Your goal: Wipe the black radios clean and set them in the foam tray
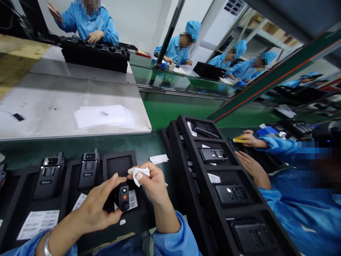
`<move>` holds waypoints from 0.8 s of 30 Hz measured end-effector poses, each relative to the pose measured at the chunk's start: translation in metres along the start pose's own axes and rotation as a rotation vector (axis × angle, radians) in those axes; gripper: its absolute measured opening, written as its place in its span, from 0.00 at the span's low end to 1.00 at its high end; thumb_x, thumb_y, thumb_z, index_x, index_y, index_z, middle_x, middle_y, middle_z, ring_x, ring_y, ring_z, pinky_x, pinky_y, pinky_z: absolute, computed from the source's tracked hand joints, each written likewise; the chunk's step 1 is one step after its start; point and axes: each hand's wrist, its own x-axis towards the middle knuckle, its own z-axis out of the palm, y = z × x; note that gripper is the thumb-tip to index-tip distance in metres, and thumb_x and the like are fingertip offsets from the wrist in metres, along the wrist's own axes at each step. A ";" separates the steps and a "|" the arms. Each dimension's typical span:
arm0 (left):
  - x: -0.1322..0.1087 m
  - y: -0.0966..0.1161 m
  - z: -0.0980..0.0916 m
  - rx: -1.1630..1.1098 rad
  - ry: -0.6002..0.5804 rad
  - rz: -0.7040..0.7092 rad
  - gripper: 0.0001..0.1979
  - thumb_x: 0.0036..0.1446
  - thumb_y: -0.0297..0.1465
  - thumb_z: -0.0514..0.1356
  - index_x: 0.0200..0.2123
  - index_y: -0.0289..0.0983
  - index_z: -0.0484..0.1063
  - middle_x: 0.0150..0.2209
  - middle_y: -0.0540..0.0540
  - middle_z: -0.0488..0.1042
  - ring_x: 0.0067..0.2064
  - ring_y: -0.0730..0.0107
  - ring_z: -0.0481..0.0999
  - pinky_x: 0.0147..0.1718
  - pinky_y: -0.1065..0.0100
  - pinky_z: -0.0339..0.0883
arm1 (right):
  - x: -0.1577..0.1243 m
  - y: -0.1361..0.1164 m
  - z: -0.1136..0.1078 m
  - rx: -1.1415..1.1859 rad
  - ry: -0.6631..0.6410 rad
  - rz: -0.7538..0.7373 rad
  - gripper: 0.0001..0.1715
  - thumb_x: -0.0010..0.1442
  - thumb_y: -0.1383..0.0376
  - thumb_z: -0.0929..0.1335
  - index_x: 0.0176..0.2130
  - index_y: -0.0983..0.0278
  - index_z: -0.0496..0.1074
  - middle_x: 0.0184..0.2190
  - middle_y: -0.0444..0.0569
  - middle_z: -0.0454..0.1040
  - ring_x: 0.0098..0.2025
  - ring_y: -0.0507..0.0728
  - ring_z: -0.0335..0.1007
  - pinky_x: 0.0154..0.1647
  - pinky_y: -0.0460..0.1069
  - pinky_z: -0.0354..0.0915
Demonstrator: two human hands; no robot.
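Note:
My left hand (pixel 98 208) grips a small black device (pixel 124 197) with an orange button and a barcode label, held just above a black foam tray (pixel 66 170). My right hand (pixel 151 183) is closed on a crumpled white wipe (pixel 139 174), right above the device. Two black radio-like devices (pixel 49 176) (pixel 89 170) stand in the tray's slots to the left. The slot (pixel 118 164) behind my hands holds nothing. White label sheets (pixel 38 222) lie in the tray near my left wrist.
A long black tray (pixel 186 149) with several devices runs to the right, where a person in blue reaches a hand (pixel 249 165) beside it. A white cloth (pixel 103 116) lies on the grey table. Other workers sit across the green conveyor (pixel 173 106).

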 end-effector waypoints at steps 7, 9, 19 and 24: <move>0.000 0.001 -0.003 0.032 -0.008 -0.016 0.49 0.53 0.23 0.63 0.71 0.30 0.39 0.56 0.31 0.73 0.57 0.56 0.75 0.53 0.58 0.73 | -0.002 0.008 -0.009 0.024 0.063 -0.013 0.14 0.51 0.59 0.78 0.32 0.62 0.73 0.27 0.44 0.80 0.26 0.54 0.76 0.28 0.46 0.68; 0.000 0.001 -0.003 0.040 -0.016 -0.025 0.49 0.52 0.23 0.62 0.71 0.30 0.39 0.56 0.31 0.74 0.57 0.56 0.75 0.53 0.58 0.72 | -0.003 0.010 -0.010 0.027 0.077 -0.023 0.14 0.50 0.60 0.78 0.31 0.62 0.73 0.24 0.42 0.78 0.23 0.52 0.73 0.26 0.45 0.66; 0.019 0.000 0.006 0.093 0.038 -0.285 0.47 0.57 0.32 0.63 0.72 0.39 0.39 0.56 0.39 0.74 0.54 0.59 0.77 0.53 0.61 0.72 | -0.007 0.014 -0.009 0.223 0.134 0.020 0.16 0.52 0.56 0.78 0.31 0.65 0.77 0.22 0.46 0.78 0.19 0.48 0.67 0.24 0.43 0.65; 0.075 -0.006 0.019 0.440 -0.085 -0.670 0.46 0.57 0.41 0.61 0.72 0.39 0.40 0.52 0.37 0.76 0.47 0.49 0.81 0.43 0.56 0.74 | -0.016 0.009 -0.007 0.479 0.199 0.106 0.18 0.49 0.56 0.79 0.34 0.63 0.77 0.23 0.44 0.77 0.18 0.47 0.65 0.32 0.48 0.72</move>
